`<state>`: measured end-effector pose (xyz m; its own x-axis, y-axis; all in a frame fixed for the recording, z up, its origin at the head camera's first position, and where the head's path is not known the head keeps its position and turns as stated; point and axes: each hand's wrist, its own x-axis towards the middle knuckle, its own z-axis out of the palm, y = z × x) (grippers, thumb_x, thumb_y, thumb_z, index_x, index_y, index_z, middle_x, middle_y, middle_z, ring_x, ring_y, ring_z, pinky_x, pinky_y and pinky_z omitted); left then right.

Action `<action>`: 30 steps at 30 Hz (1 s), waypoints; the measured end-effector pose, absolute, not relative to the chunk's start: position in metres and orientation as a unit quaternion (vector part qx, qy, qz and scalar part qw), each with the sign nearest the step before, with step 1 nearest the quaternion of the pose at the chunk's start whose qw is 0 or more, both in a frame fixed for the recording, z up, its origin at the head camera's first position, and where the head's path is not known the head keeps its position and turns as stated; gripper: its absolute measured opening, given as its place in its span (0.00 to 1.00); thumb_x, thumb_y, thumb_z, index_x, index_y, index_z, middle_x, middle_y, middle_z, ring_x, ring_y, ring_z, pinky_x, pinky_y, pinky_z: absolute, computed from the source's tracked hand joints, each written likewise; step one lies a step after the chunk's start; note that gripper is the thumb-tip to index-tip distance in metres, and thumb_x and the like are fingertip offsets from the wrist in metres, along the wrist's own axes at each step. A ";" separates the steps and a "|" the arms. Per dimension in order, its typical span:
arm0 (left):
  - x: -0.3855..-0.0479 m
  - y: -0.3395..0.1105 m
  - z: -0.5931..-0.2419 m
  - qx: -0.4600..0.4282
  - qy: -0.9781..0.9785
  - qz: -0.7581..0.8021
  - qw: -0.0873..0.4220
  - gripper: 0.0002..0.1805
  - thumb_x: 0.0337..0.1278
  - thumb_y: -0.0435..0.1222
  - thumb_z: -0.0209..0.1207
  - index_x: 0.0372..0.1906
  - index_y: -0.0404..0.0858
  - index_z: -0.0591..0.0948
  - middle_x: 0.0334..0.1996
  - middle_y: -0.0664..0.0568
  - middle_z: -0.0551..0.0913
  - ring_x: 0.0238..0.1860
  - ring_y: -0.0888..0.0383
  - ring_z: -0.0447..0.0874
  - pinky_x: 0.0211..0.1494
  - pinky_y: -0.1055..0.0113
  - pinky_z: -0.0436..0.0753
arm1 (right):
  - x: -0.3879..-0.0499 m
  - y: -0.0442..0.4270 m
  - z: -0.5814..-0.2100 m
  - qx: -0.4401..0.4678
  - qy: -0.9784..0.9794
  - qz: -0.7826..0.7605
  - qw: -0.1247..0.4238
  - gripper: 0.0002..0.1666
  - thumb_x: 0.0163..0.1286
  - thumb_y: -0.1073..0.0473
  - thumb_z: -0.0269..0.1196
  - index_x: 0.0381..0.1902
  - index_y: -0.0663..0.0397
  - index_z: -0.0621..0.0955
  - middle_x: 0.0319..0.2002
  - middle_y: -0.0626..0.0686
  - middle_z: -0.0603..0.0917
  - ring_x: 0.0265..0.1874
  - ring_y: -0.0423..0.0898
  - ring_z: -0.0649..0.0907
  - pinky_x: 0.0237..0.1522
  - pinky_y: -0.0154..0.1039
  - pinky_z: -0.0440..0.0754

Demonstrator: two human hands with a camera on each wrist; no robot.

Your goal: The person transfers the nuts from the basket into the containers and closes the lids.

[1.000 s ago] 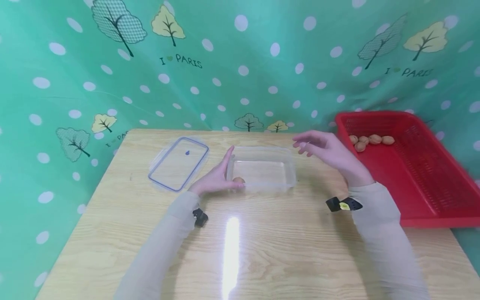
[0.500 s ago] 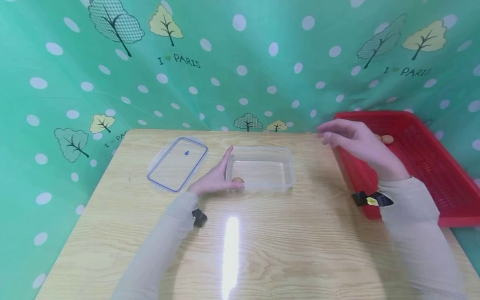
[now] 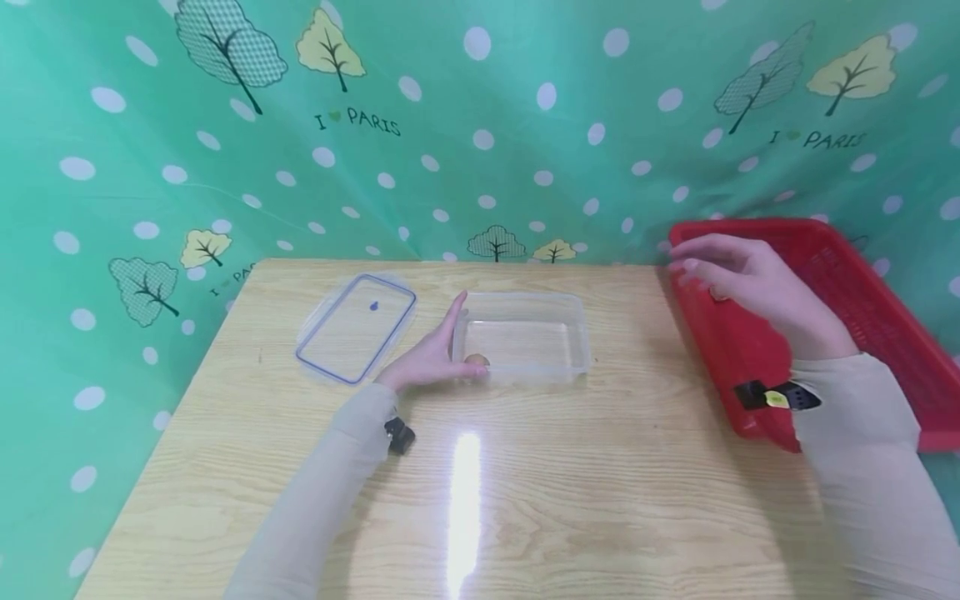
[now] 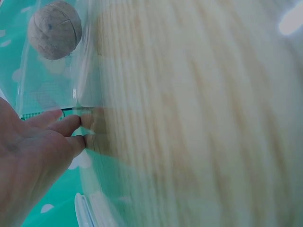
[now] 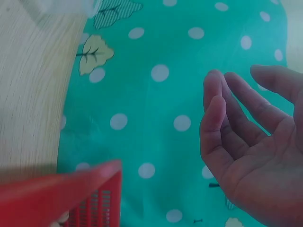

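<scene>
A green polka-dotted cloth with printed trees [image 3: 450, 100] hangs behind a light wooden table [image 3: 562, 500]. On the right side stands a red plastic basket [image 3: 742, 354], and well apart from it, near the middle, is a clear plastic container [image 3: 525, 342]. To the left lies a clear lid with a blue seal [image 3: 356, 329]. The right hand [image 3: 765, 279] is over the left part of the basket, its fingers loosely bent, with a gap to the thumb. The left hand [image 3: 429, 358] touches the container's left end, thumb and fingers spread. One walnut [image 3: 477, 361] sits inside the container's near left corner; another walnut [image 3: 718, 293] shows partly in the basket, below the right hand.
</scene>
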<state>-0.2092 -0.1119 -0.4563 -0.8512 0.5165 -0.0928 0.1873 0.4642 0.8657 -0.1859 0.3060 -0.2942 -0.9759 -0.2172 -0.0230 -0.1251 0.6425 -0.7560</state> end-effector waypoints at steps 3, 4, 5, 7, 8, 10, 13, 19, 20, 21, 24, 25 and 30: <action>-0.209 -0.112 -0.455 0.210 0.838 0.472 0.175 0.70 0.44 0.44 0.74 0.72 0.68 0.27 0.76 0.43 0.39 0.73 0.44 0.45 0.70 0.44 0.53 | -0.187 0.314 -0.294 -0.087 0.912 -0.397 0.057 0.29 0.67 0.48 0.64 0.64 0.45 0.74 0.56 0.49 0.76 0.48 0.49 0.75 0.37 0.33 0.81; -0.209 -0.112 -0.455 0.210 0.838 0.471 0.176 0.70 0.44 0.44 0.74 0.72 0.68 0.27 0.76 0.44 0.39 0.73 0.44 0.45 0.70 0.44 0.53 | -0.188 0.316 -0.295 -0.084 0.914 -0.392 0.057 0.30 0.66 0.48 0.65 0.64 0.45 0.74 0.56 0.49 0.76 0.48 0.49 0.75 0.36 0.33 0.82; -0.209 -0.112 -0.455 0.210 0.839 0.470 0.176 0.70 0.44 0.44 0.74 0.72 0.68 0.27 0.76 0.44 0.39 0.73 0.44 0.45 0.70 0.44 0.53 | -0.189 0.319 -0.295 -0.082 0.916 -0.389 0.059 0.30 0.66 0.48 0.65 0.65 0.45 0.73 0.55 0.49 0.76 0.47 0.49 0.76 0.36 0.34 0.82; -0.209 -0.112 -0.454 0.209 0.840 0.469 0.176 0.70 0.44 0.45 0.74 0.72 0.68 0.27 0.76 0.45 0.39 0.73 0.44 0.45 0.70 0.45 0.54 | -0.191 0.323 -0.295 -0.080 0.917 -0.386 0.060 0.30 0.66 0.49 0.65 0.65 0.47 0.73 0.54 0.51 0.77 0.44 0.48 0.78 0.35 0.35 0.83; -0.209 -0.112 -0.454 0.208 0.840 0.469 0.176 0.70 0.44 0.45 0.74 0.73 0.68 0.27 0.76 0.45 0.38 0.73 0.44 0.45 0.70 0.45 0.53 | -0.192 0.326 -0.296 -0.077 0.917 -0.386 0.061 0.30 0.67 0.50 0.65 0.64 0.48 0.73 0.53 0.52 0.78 0.42 0.48 0.79 0.35 0.35 0.83; -0.209 -0.112 -0.454 0.209 0.840 0.468 0.177 0.70 0.44 0.45 0.74 0.73 0.68 0.27 0.76 0.45 0.38 0.73 0.45 0.44 0.71 0.45 0.53 | -0.195 0.331 -0.297 -0.072 0.914 -0.393 0.066 0.29 0.67 0.51 0.65 0.64 0.50 0.73 0.50 0.54 0.80 0.38 0.48 0.81 0.34 0.37 0.84; -0.209 -0.111 -0.454 0.209 0.841 0.466 0.178 0.70 0.44 0.45 0.74 0.73 0.66 0.27 0.76 0.45 0.38 0.74 0.44 0.44 0.71 0.45 0.52 | -0.198 0.339 -0.300 -0.061 0.911 -0.401 0.072 0.30 0.67 0.51 0.65 0.64 0.52 0.72 0.46 0.53 0.82 0.36 0.47 0.83 0.33 0.37 0.84; -0.209 -0.111 -0.454 0.212 0.839 0.468 0.178 0.70 0.45 0.44 0.74 0.73 0.66 0.27 0.76 0.44 0.37 0.73 0.44 0.44 0.71 0.46 0.52 | -0.204 0.355 -0.306 -0.058 0.919 -0.386 0.057 0.30 0.67 0.50 0.64 0.63 0.55 0.73 0.40 0.43 0.83 0.37 0.41 0.82 0.34 0.32 0.82; -0.209 -0.111 -0.454 0.213 0.839 0.468 0.178 0.70 0.45 0.44 0.74 0.73 0.66 0.27 0.76 0.44 0.37 0.73 0.44 0.44 0.71 0.46 0.52 | -0.206 0.358 -0.307 -0.057 0.922 -0.380 0.054 0.30 0.67 0.50 0.64 0.62 0.55 0.73 0.41 0.41 0.83 0.38 0.39 0.82 0.34 0.31 0.82; -0.209 -0.111 -0.454 0.214 0.838 0.469 0.177 0.70 0.45 0.44 0.74 0.73 0.65 0.27 0.76 0.43 0.37 0.73 0.44 0.44 0.71 0.46 0.52 | -0.207 0.360 -0.308 -0.058 0.924 -0.375 0.050 0.30 0.67 0.50 0.65 0.62 0.56 0.73 0.41 0.39 0.82 0.38 0.37 0.81 0.34 0.30 0.81; -0.209 -0.111 -0.455 0.215 0.839 0.468 0.177 0.70 0.45 0.44 0.74 0.73 0.66 0.27 0.76 0.43 0.37 0.73 0.44 0.45 0.71 0.47 0.52 | -0.211 0.368 -0.313 -0.058 0.928 -0.365 0.046 0.30 0.67 0.50 0.65 0.62 0.57 0.73 0.41 0.39 0.82 0.38 0.36 0.80 0.33 0.29 0.81; -0.209 -0.111 -0.455 0.216 0.839 0.467 0.177 0.70 0.45 0.45 0.74 0.73 0.66 0.27 0.76 0.43 0.37 0.73 0.44 0.45 0.71 0.47 0.52 | -0.212 0.370 -0.315 -0.058 0.929 -0.363 0.047 0.30 0.66 0.51 0.65 0.62 0.58 0.73 0.41 0.39 0.82 0.37 0.35 0.80 0.33 0.29 0.81; -0.209 -0.112 -0.456 0.216 0.840 0.465 0.175 0.69 0.45 0.45 0.74 0.73 0.66 0.27 0.76 0.44 0.37 0.73 0.44 0.44 0.71 0.47 0.52 | -0.219 0.378 -0.326 -0.059 0.926 -0.370 0.047 0.28 0.69 0.52 0.63 0.62 0.61 0.73 0.40 0.37 0.82 0.36 0.35 0.80 0.33 0.29 0.80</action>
<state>-0.2091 -0.1116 -0.4556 -0.8456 0.5256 -0.0930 0.2000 0.4736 0.8577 -0.2190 0.3783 -0.3264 -0.9887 -0.1437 -0.0434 -0.0743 0.7199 -0.6901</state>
